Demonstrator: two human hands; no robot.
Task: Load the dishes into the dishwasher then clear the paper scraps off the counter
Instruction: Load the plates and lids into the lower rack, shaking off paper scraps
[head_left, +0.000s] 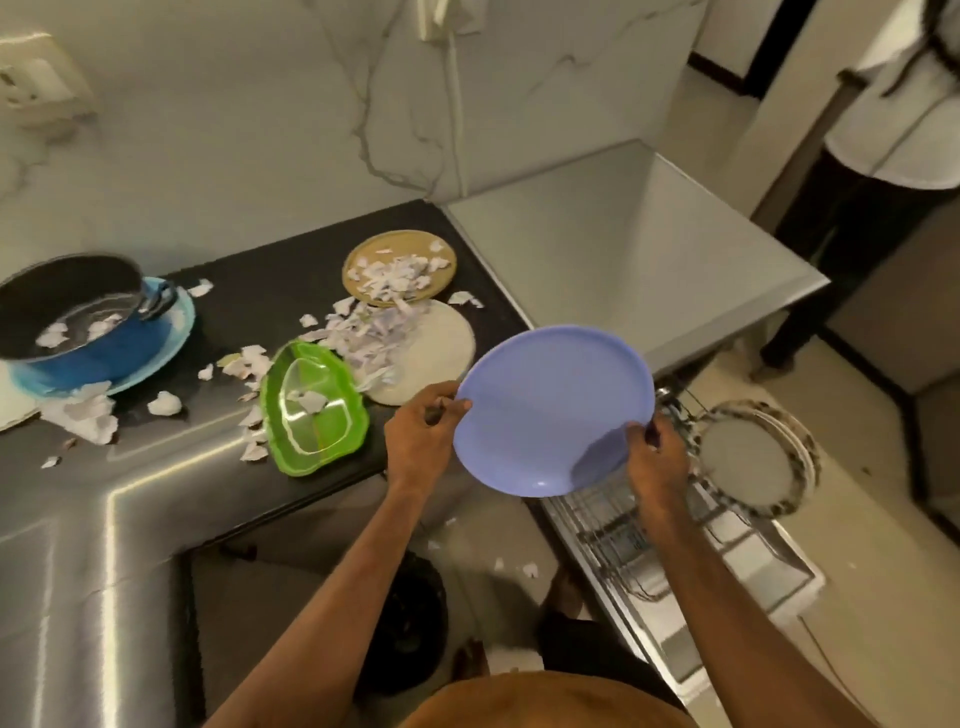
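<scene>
While the left hand (423, 426) and right hand (657, 457) pinched opposite rims of the purple plate (556, 410), the sound move seemed to be tipping it on edge and lowering it into the dishwasher rack (623, 535) below the grip, clear of the patterned plate (753, 462).

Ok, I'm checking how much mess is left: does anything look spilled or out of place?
Yes. Torn paper scraps are strewn over the dark counter, heaped on the tan plate and white plate, with some inside the blue pot and green dish. A few lie on the floor.
</scene>
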